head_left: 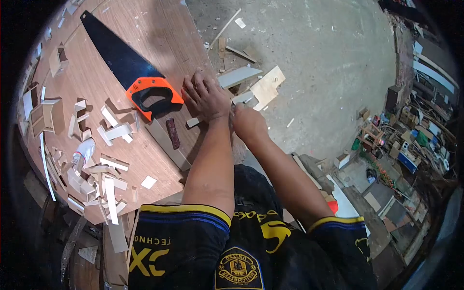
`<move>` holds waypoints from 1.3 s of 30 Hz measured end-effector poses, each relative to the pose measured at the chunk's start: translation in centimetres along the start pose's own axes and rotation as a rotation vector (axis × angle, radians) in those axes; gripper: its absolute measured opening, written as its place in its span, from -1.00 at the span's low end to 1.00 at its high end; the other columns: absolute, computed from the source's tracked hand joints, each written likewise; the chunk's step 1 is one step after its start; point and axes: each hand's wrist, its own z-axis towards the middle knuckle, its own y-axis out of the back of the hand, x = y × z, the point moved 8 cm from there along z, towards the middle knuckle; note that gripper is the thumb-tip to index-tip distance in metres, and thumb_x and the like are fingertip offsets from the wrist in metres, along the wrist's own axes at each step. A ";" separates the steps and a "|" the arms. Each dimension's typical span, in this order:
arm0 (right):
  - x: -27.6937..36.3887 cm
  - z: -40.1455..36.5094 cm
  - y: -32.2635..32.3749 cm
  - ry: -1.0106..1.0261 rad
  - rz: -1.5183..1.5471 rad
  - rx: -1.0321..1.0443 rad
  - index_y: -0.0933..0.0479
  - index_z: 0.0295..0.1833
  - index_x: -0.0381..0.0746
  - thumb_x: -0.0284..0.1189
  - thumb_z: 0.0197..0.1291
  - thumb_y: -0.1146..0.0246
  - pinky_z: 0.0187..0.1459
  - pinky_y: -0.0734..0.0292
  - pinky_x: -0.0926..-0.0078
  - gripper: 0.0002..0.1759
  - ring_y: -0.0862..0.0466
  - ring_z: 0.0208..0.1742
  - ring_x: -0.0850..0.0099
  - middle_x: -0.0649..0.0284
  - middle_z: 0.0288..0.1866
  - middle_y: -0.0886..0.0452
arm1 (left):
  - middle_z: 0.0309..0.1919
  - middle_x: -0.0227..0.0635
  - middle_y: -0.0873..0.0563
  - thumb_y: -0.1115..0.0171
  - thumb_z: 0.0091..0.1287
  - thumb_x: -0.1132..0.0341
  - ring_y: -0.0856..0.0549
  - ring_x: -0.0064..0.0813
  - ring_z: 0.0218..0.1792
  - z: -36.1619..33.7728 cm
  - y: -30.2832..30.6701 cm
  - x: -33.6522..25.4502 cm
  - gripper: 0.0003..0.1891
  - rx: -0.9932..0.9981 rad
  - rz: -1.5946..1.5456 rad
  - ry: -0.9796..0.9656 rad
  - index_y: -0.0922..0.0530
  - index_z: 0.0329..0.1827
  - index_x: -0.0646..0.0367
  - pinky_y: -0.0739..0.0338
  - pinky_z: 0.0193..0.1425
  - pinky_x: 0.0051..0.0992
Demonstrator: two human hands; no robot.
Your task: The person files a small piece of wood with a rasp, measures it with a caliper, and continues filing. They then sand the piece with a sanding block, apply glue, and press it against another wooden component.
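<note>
Fingers of the left hand (208, 96), palm down, half open and bent, press at the table (159, 29) edge, just right of the saw (152, 94) handle. The right hand (249, 123) is curled into a fist, farther right of the saw and touching or nearly touching the left wrist. Between them a pale strip (243, 97) shows, to the right of the saw and seemingly past the table edge. If the left palm's pressure eases, the strip could tip or skid, and a slip of the fist could catch the left fingers. A jerk leftward could knock the saw, whose handle sits so near. Scraps (116, 130) left of the saw could be swept off with it.

The palm hides what it covers; whether the small block (192, 122) below the saw's right side joins the strip, I cannot tell. Nor can I tell what the fist grips. Far right of the saw, clutter (411, 140) blurs into the dark rim.
</note>
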 end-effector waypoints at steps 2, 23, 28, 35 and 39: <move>0.3 1.5 0.4 0.011 0.010 -0.040 -0.49 -0.10 -0.40 -0.35 0.27 0.04 -0.12 -0.56 0.02 -0.66 -0.66 -0.18 -0.10 -0.21 -0.27 -0.63 | 0.20 -0.25 -0.43 -0.16 0.23 0.33 -0.32 0.05 0.30 1.2 -0.3 -0.1 -0.75 -0.063 -0.010 -0.009 -0.41 -0.05 0.15 -0.14 0.34 0.13; -0.8 2.0 -1.4 0.038 0.064 0.068 -0.51 -0.03 -0.29 -0.34 0.26 -0.05 -0.07 -0.52 0.00 -0.71 -0.65 -0.16 -0.10 -0.18 -0.23 -0.64 | 0.19 -0.26 -0.43 -0.19 0.21 0.34 -0.33 0.09 0.30 0.3 -0.2 0.2 -0.78 -0.045 -0.030 -0.009 -0.41 -0.11 0.11 -0.17 0.31 0.18; -2.0 0.5 -1.8 0.067 0.003 0.147 -0.50 -0.04 -0.33 -0.36 0.24 -0.06 -0.09 -0.53 0.01 -0.71 -0.65 -0.18 -0.09 -0.18 -0.25 -0.64 | 0.20 -0.24 -0.42 -0.17 0.19 0.37 -0.32 0.09 0.30 0.2 -0.5 -0.2 -0.76 -0.016 -0.043 0.003 -0.42 -0.09 0.12 -0.18 0.30 0.20; -0.4 0.6 -0.4 0.103 -0.028 0.099 -0.52 -0.09 -0.34 -0.41 0.20 -0.03 -0.11 -0.55 0.01 -0.72 -0.68 -0.18 -0.07 -0.16 -0.24 -0.65 | 0.21 -0.24 -0.42 -0.19 0.20 0.33 -0.32 0.18 0.30 0.1 -0.4 -0.1 -0.65 -0.049 -0.026 -0.033 -0.40 0.03 0.18 -0.17 0.29 0.25; -1.2 0.1 -1.1 0.059 -0.015 0.058 -0.56 -0.12 -0.32 -0.41 0.22 -0.01 -0.11 -0.58 0.03 -0.72 -0.70 -0.20 -0.04 -0.16 -0.23 -0.66 | 0.20 -0.23 -0.43 -0.19 0.20 0.34 -0.34 0.15 0.30 0.4 -0.4 0.1 -0.70 -0.042 -0.036 -0.011 -0.42 -0.02 0.16 -0.18 0.29 0.23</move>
